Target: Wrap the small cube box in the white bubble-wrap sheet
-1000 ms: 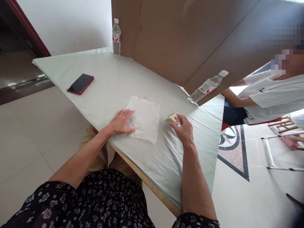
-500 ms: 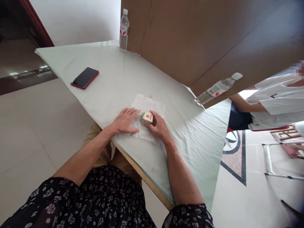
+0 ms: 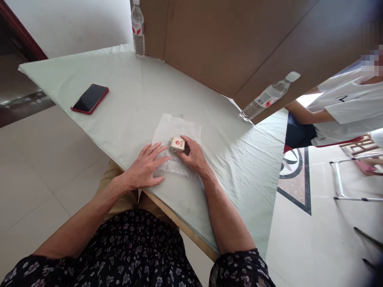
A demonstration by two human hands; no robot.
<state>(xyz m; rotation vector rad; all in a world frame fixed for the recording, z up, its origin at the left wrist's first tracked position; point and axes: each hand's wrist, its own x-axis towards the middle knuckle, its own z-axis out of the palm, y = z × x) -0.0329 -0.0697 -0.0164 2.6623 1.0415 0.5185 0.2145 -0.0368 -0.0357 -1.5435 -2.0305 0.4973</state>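
Note:
A small cream box (image 3: pixel 177 144) with a red print on top rests on a sheet of bubble wrap (image 3: pixel 176 125) spread over the table. My right hand (image 3: pixel 194 156) grips the box from its right side, thumb at the near edge and fingers at the far edge. To the left, my left hand (image 3: pixel 147 166) lies with its fingers spread, the fingertips over the left edge of the bubble wrap and apart from the box.
A phone in a red case (image 3: pixel 90 98) lies toward the table's left edge. Two water bottles (image 3: pixel 138 32) stand against a tall brown cardboard panel (image 3: pixel 206 44), the right one tilted in view. Beyond the table's right edge sits a person in a white shirt (image 3: pixel 344 107).
My left hand has drawn back toward me, off most of the bubble wrap. My right hand keeps its hold on the box. The view has shifted slightly.

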